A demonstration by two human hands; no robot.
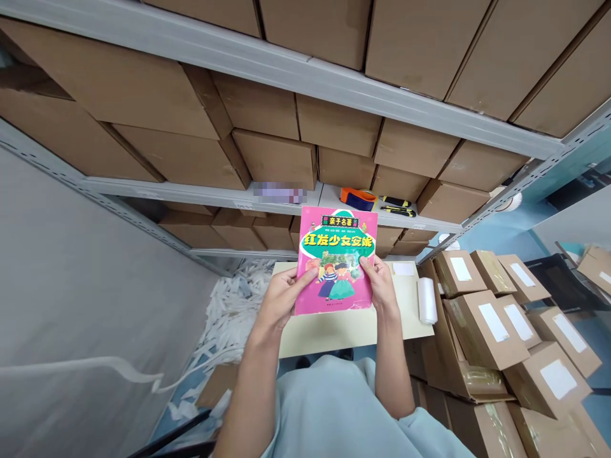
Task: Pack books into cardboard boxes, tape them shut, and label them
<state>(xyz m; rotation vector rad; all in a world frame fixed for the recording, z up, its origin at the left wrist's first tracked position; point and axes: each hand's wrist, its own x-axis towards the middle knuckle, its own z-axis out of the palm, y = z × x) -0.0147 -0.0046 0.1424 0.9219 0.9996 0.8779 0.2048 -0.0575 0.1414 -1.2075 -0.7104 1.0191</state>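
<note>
A pink picture book [338, 262] with yellow Chinese lettering and two drawn figures is held up, cover towards me, above a small pale yellow table [315, 337]. My left hand [285, 294] grips its left edge, thumb on the cover. On the opposite edge, my right hand [380, 283] is closed in the same way, its thumb over the front. The fingers behind the book are hidden. A white roll [427, 300] lies on the table to the right, near a small white label sheet [403, 269].
Metal shelving [286, 73] packed with cardboard boxes [274, 159] rises ahead. On a shelf lie an orange and blue tape dispenser [358, 198] and yellow-black utility knives [398, 208]. Labelled parcels [494, 327] are piled at right; shredded white paper [233, 312] heaps at left beside a grey wall [95, 273].
</note>
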